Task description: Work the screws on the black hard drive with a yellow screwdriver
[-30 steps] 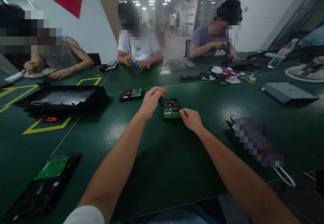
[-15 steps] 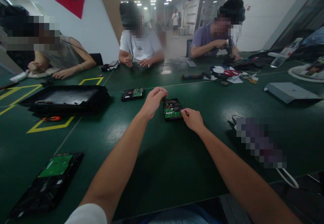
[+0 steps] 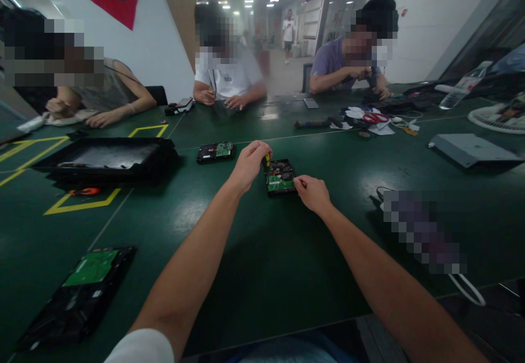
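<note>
A hard drive point(image 3: 281, 183) lies on the green table in front of me, its green circuit board facing up. My left hand point(image 3: 249, 165) is closed round a small screwdriver point(image 3: 268, 159) with a yellow and black handle. It is held upright over the drive's far left corner; its tip is too small to make out. At the drive's right edge, the fingers of my right hand point(image 3: 313, 192) are pinched on its side. A second hard drive point(image 3: 215, 152) rests a little beyond my left hand, and a third hard drive point(image 3: 77, 294) lies at the near left.
Black stacked trays point(image 3: 107, 158) stand on the left, beside yellow tape marks. To the right are a grey metal box point(image 3: 476, 150) and a blurred-out pouch-like object point(image 3: 422, 229). Scissors point(image 3: 375, 117), cables and a bottle point(image 3: 465, 85) lie farther back. Several people sit across the table.
The screwdriver has turned in my left hand, so that yellow now shows on its handle. Both hands and the hard drive stay in place. A distant person has shifted slightly.
</note>
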Demonstrator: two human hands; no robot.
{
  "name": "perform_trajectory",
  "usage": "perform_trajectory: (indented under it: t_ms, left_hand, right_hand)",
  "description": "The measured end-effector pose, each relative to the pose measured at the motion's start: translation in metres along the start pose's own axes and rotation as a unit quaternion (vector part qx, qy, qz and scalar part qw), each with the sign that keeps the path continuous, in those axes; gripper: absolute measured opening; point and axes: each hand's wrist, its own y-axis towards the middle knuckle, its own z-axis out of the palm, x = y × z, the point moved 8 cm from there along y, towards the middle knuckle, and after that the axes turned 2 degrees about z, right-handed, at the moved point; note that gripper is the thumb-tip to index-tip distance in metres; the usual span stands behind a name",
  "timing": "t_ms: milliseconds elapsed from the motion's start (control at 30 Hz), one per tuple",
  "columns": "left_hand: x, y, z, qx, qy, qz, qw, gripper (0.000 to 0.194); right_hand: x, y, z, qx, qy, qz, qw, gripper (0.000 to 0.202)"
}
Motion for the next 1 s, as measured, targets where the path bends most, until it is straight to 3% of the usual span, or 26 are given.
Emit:
perform_trajectory:
  t_ms: [133, 367, 667, 867, 1000]
  left_hand:
    - [-0.004, 0.001, -0.006, -0.009, 0.04, 0.021, 0.999, 0.015]
    - [0.0, -0.005, 0.013, 0.055, -0.085, -0.048, 0.994, 0.013]
    - [-0.005, -0.001, -0.004, -0.015, 0.032, 0.012, 0.999, 0.014]
    - [-0.003, -0.001, 0.002, 0.013, -0.041, -0.022, 0.999, 0.013]
    - [-0.001, -0.001, 0.002, 0.003, -0.048, -0.028, 0.998, 0.013]
  right_hand:
    - [-0.002, 0.001, 0.001, -0.008, -0.014, 0.0, 1.0, 0.037]
    - [-0.002, 0.002, 0.002, -0.01, -0.012, -0.011, 1.0, 0.036]
    - [-0.002, 0.001, 0.003, -0.001, -0.001, -0.006, 1.0, 0.037]
    - [-0.002, 0.001, 0.002, -0.004, -0.011, -0.008, 1.0, 0.037]
    - [-0.001, 0.001, 0.002, -0.003, -0.006, -0.011, 1.0, 0.037]
